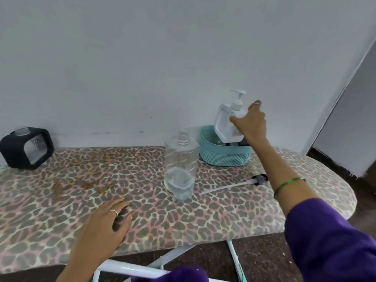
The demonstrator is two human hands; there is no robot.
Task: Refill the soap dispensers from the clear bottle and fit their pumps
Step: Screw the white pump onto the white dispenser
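Note:
My right hand (251, 123) grips a white square soap dispenser (225, 124) with its pump on, tilted in the air above the teal basket (223, 156). The clear bottle (181, 167) stands uncapped at the middle of the board, a little liquid at its bottom. A loose pump (234, 185) with a dark collar and long tube lies to its right. A black square dispenser (26, 147) without a pump sits at the far left by the wall. My left hand (107, 218) rests on the board near the front edge, fingers loosely bent, holding nothing.
The surface is an ironing board (61, 210) with a leopard-print cover, its rounded end at the right. A grey wall runs behind it. White metal legs (166, 259) show below the front edge. Something dark lies inside the basket, partly hidden.

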